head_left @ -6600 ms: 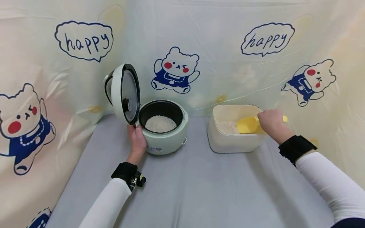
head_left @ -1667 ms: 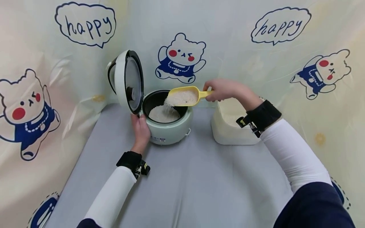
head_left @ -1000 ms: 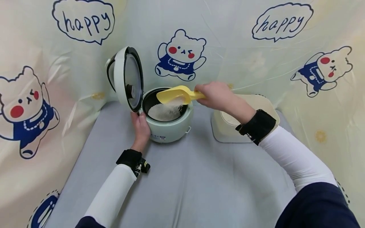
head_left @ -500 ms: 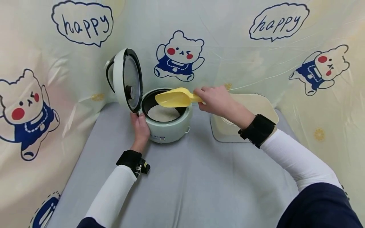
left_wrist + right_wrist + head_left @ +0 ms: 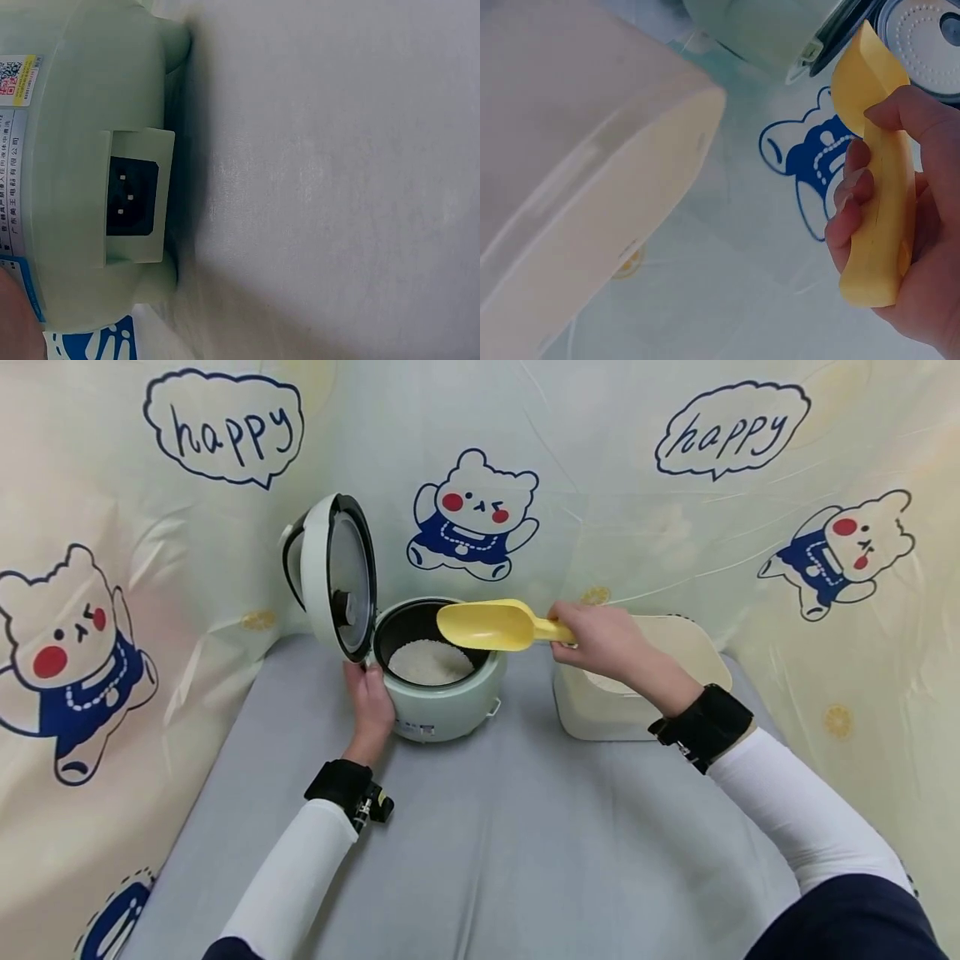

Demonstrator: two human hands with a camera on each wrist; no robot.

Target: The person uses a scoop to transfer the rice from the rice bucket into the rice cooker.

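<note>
A pale green rice cooker (image 5: 450, 710) stands at the back left, its lid (image 5: 315, 572) raised. White rice (image 5: 430, 662) lies in its dark inner pot. My left hand (image 5: 369, 702) rests against the cooker's left side, below the hinge, some fingers hidden. In the left wrist view, only a sliver of a finger shows beside the cooker. My right hand (image 5: 603, 643) grips the handle of a yellow scoop (image 5: 487, 625), fingers wrapped round it in the right wrist view. The scoop's bowl, with no rice visible in it, is over the pot's right rim.
A cream container (image 5: 611, 714) stands right of the cooker, partly hidden by my right forearm. A grey cloth (image 5: 555, 843) covers the table. Behind hangs a curtain (image 5: 600, 485) printed with bears. A power socket (image 5: 133, 196) shows on the cooker's side.
The scoop has come from inside the container to over the cooker. Rice has poured from it into the pot, and it has since turned and shifted slightly right. My left hand stays put.
</note>
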